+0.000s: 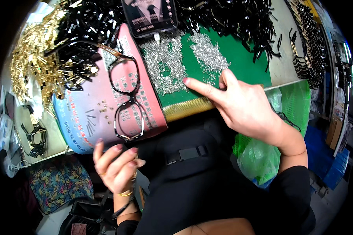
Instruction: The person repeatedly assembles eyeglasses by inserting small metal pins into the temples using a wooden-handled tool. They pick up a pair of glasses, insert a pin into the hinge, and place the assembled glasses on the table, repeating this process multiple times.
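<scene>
My right hand (243, 103) stretches its index finger onto a heap of small silver metal pieces (162, 66) on a green mat (259, 74). Its other fingers are bent, and I see nothing held in them. Below the mat's left side, my left hand (115, 166) is raised with curled fingers. A thin dark and gold strip shows beside its thumb, too small to name. Nearby, a black eyeglass frame (132, 96) lies on a pink and blue printed sheet (98, 86). One temple (82, 42) extends from its far end.
A phone (151, 17) stands at the back. Piles of black temples (231, 23) and gold-coloured pieces (35, 55) flank it. A second silver heap (208, 53) lies on the mat. Green plastic bags (259, 156) hang at the table's right edge.
</scene>
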The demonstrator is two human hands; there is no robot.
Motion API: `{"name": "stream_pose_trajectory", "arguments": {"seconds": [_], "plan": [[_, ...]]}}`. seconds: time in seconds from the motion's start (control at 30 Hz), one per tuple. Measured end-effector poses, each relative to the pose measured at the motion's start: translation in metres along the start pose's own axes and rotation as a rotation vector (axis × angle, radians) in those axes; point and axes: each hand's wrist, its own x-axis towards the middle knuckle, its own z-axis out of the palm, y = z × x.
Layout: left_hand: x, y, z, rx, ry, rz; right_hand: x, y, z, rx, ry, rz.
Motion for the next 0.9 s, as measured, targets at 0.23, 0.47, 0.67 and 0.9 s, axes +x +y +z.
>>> {"name": "stream_pose_trajectory", "arguments": {"seconds": [0.23,0.47,0.67,0.9], "plan": [[0.024,-0.001,0.037,-0.120,0.050,-0.122,-0.001,0.002,0.001,-0.019,-0.011,-0.049],[0.034,-0.002,0.038,-0.135,0.029,-0.179,-0.005,0.005,-0.003,0.054,0.004,-0.037],[0.043,0.006,0.041,0.034,-0.104,-0.108,0.002,-0.005,-0.012,0.228,0.028,-0.065],[0.038,-0.001,0.045,-0.030,-0.097,-0.086,0.013,-0.029,-0.002,0.378,0.028,-0.325]]}}
